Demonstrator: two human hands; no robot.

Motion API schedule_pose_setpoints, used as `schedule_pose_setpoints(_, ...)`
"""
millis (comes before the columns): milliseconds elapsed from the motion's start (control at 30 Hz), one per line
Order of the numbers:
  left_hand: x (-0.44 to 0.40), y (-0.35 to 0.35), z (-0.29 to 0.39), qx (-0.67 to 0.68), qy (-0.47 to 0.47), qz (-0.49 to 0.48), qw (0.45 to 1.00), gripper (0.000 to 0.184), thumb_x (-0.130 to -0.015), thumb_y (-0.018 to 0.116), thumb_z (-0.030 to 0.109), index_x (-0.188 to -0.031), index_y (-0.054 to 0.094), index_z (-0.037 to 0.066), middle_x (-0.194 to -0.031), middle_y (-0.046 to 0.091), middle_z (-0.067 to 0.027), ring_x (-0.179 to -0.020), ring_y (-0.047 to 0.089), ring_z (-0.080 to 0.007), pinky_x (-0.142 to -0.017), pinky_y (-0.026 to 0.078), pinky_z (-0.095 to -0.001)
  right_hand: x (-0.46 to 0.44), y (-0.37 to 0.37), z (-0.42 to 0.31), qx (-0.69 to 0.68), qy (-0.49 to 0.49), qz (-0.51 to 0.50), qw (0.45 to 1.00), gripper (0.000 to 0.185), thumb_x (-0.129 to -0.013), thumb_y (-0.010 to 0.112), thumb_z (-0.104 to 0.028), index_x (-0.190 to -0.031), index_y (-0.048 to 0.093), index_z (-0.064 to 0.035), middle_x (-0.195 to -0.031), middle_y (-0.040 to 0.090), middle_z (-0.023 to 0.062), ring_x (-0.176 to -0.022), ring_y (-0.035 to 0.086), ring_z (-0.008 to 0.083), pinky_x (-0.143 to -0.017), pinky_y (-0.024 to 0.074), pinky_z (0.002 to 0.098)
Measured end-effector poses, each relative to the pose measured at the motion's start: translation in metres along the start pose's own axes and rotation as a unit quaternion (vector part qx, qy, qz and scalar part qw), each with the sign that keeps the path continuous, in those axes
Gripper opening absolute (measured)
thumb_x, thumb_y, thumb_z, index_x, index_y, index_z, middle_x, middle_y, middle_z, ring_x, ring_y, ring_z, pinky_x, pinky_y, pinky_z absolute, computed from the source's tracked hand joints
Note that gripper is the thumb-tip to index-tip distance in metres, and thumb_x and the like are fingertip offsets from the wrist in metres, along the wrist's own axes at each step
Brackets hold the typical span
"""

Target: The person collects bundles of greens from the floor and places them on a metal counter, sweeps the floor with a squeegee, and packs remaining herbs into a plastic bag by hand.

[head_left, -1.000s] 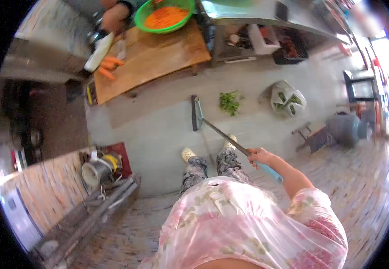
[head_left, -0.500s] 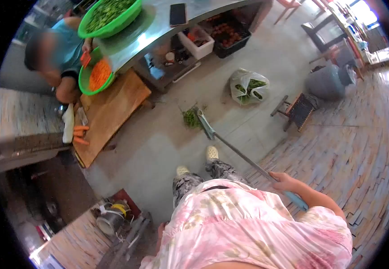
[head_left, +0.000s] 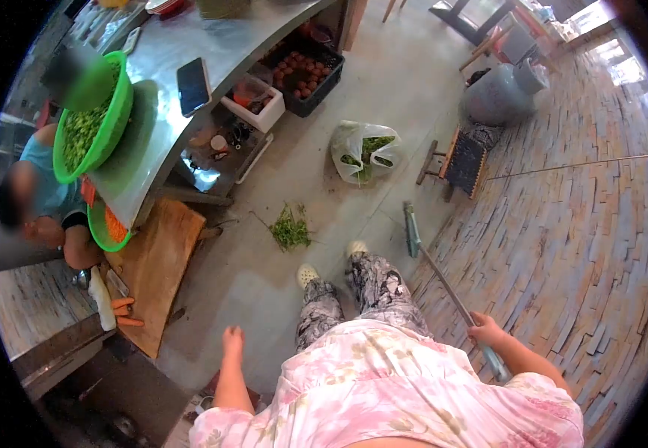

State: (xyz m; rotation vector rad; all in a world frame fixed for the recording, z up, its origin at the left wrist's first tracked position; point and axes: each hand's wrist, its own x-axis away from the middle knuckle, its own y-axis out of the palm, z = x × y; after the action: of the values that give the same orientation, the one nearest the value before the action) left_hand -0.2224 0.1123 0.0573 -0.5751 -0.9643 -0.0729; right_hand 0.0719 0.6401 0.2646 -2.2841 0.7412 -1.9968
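My right hand (head_left: 486,329) is closed around the handle of a long-handled broom (head_left: 447,286). The broom's pale blue-green head (head_left: 412,230) is at the floor to the right of my feet, near the brick-patterned surface. A loose heap of green leaves and stems (head_left: 290,228) lies on the floor in front of my left shoe, apart from the broom. My left hand (head_left: 233,340) hangs out at my left side with nothing visible in it, its fingers loosely extended. Beyond the heap stands a clear plastic bag (head_left: 354,149) holding greens.
A seated person (head_left: 48,201) is at the left, by green basins (head_left: 115,123) of chopped greens and orange shreds. A wooden board (head_left: 163,276), metal counter (head_left: 152,67) with a phone (head_left: 193,86), crates (head_left: 305,78), low stool (head_left: 462,164) and gas cylinder (head_left: 499,93) surround the floor.
The broom's head has left the heap of greens and moved right. My left hand has swung out into view. My view has shifted, so the counter and bag appear farther left.
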Motion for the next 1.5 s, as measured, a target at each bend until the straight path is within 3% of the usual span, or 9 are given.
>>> schedule_pose_setpoints(133, -0.056, 0.070, 0.091, -0.079, 0.116, -0.046, 0.989, 0.024, -0.081, 0.049, 0.017, -0.094, 0.053, -0.003, -0.075, 0.056, -0.0057, -0.064, 0.052, -0.0118, -0.052, 0.042, -0.0249, -0.065, -0.012, -0.007, -0.045, 0.046, 0.013, 0.998, 0.037, -0.071, 0.053, 0.000, -0.108, 0.045, 0.0020, -0.062, 0.050, 0.0075, -0.049, 0.050, 0.0157, -0.041, 0.0408, 0.0294)
schedule_pose_setpoints(367, -0.121, 0.283, 0.200, -0.091, 0.121, -0.152, 0.977, 0.029, -0.079, 0.053, 0.020, -0.099, 0.056, -0.001, -0.084, 0.059, -0.0089, -0.074, 0.055, -0.0145, -0.067, 0.045, -0.0273, -0.149, -0.069, -0.041, -0.249, 0.114, -0.019, 0.962, 0.014, -0.075, 0.050, 0.001, -0.086, 0.042, -0.0021, -0.059, 0.046, 0.0102, -0.042, 0.045, 0.0185, -0.038, 0.0400, 0.0340)
schedule_pose_setpoints(600, -0.207, 0.487, 0.253, -0.183, 0.200, -0.238, 0.933, 0.036, -0.075, 0.055, 0.030, -0.100, 0.058, 0.005, -0.098, 0.060, -0.0120, -0.093, 0.056, -0.0229, -0.080, 0.042, -0.0333, -0.159, -0.102, -0.053, -0.199, 0.148, -0.041, 0.968, 0.047, -0.076, 0.050, 0.001, -0.121, 0.038, -0.0020, -0.061, 0.049, 0.0083, -0.042, 0.048, 0.0176, -0.037, 0.0418, 0.0330)
schedule_pose_setpoints(767, -0.254, 0.589, 0.285, -0.282, 0.209, -0.258, 0.900, 0.034, -0.074, 0.055, 0.029, -0.105, 0.059, 0.013, -0.100, 0.059, -0.0134, -0.095, 0.054, -0.0253, -0.084, 0.041, -0.0329, -0.161, -0.096, -0.090, -0.157, 0.150, -0.020, 0.976, 0.038, -0.075, 0.049, 0.000, -0.112, 0.043, -0.0039, -0.060, 0.050, 0.0095, -0.040, 0.046, 0.0172, -0.037, 0.0378, 0.0298)
schedule_pose_setpoints(900, -0.305, 0.647, 0.269, -0.282, 0.218, -0.232, 0.905, 0.037, -0.075, 0.055, 0.024, -0.110, 0.057, 0.012, -0.103, 0.058, -0.0125, -0.098, 0.053, -0.0246, -0.088, 0.038, -0.0314, -0.171, -0.100, -0.080, -0.147, 0.166, 0.012, 0.975, 0.024, -0.079, 0.055, -0.006, -0.103, 0.052, -0.0030, -0.065, 0.051, -0.0009, -0.052, 0.045, 0.0079, -0.044, 0.0359, 0.0205)
schedule_pose_setpoints(1000, -0.286, 0.654, 0.299, -0.042, 0.074, -0.257, 0.963, 0.037, -0.075, 0.057, 0.017, -0.111, 0.055, 0.007, -0.103, 0.058, -0.0095, -0.098, 0.052, -0.0209, -0.089, 0.036, -0.0299, -0.176, -0.099, -0.070, -0.148, 0.164, 0.015, 0.975, 0.017, -0.079, 0.055, -0.008, -0.096, 0.053, -0.0033, -0.064, 0.052, -0.0001, -0.052, 0.046, 0.0082, -0.044, 0.0362, 0.0215)
schedule_pose_setpoints(1233, -0.253, 0.622, 0.343, 0.271, 0.066, -0.237, 0.931, 0.008, -0.077, 0.057, 0.014, -0.077, 0.055, 0.006, -0.071, 0.054, 0.0008, -0.067, 0.050, -0.0091, -0.068, 0.040, -0.0234, -0.181, -0.076, -0.071, -0.255, 0.192, 0.045, 0.947, 0.056, -0.079, 0.057, -0.010, -0.128, 0.030, -0.0045, -0.065, 0.053, 0.0028, -0.050, 0.047, 0.0101, -0.042, 0.0367, 0.0220)
schedule_pose_setpoints(1367, -0.219, 0.560, 0.366, 0.439, 0.078, -0.290, 0.847, 0.010, -0.080, 0.053, 0.013, -0.073, 0.051, 0.007, -0.063, 0.050, -0.0023, -0.060, 0.049, -0.0143, -0.065, 0.041, -0.0278, -0.188, -0.069, -0.078, -0.395, 0.195, -0.060, 0.896, 0.025, -0.078, 0.047, 0.000, -0.097, 0.035, -0.0109, -0.060, 0.042, 0.0081, -0.042, 0.039, 0.0147, -0.035, 0.0327, 0.0308)
schedule_pose_setpoints(1500, -0.157, 0.483, 0.355, 0.390, 0.033, -0.323, 0.862, 0.017, -0.083, 0.048, 0.020, -0.075, 0.051, 0.006, -0.064, 0.051, -0.0033, -0.062, 0.050, -0.0155, -0.066, 0.041, -0.0290, -0.199, -0.064, -0.069, -0.373, 0.166, -0.036, 0.912, 0.024, -0.079, 0.047, -0.002, -0.097, 0.033, -0.0105, -0.058, 0.041, 0.0066, -0.041, 0.039, 0.0147, -0.034, 0.0321, 0.0291)
